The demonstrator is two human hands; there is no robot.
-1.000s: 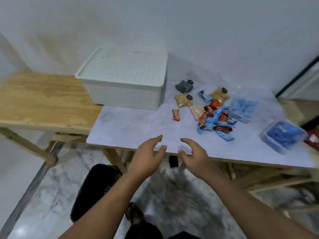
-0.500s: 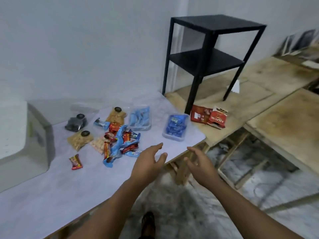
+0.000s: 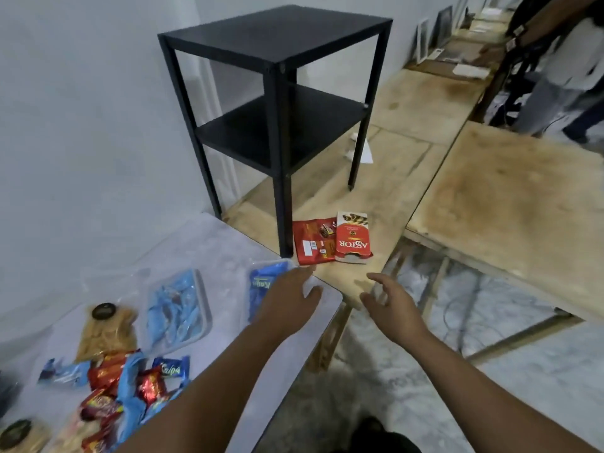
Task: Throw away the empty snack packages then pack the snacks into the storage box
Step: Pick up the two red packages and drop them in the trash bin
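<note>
Two red packages lie on the wooden board beside the black shelf's leg: a flat red wrapper [image 3: 312,241] and a torn red Astor box [image 3: 353,238]. My left hand [image 3: 289,297] hovers with fingers straight over a clear tub of blue snacks [image 3: 260,284] at the white table's corner. My right hand [image 3: 390,302] floats past the table edge, fingers relaxed and spread, holding nothing. A second clear tub of blue snacks [image 3: 176,310] and a pile of red and blue wrapped snacks [image 3: 130,384] lie further left. The storage box is out of view.
A black two-tier shelf [image 3: 277,103] stands on the wooden board [image 3: 359,191]. Another wooden board [image 3: 510,217] lies to the right across a gap over the marble floor. Bagged crackers [image 3: 104,331] rest near the pile. A person [image 3: 562,67] stands at the far right.
My view has swung right, away from the white storage box toward the black shelf and the red packages. Both hands have moved forward, the left now over the blue snack tub.
</note>
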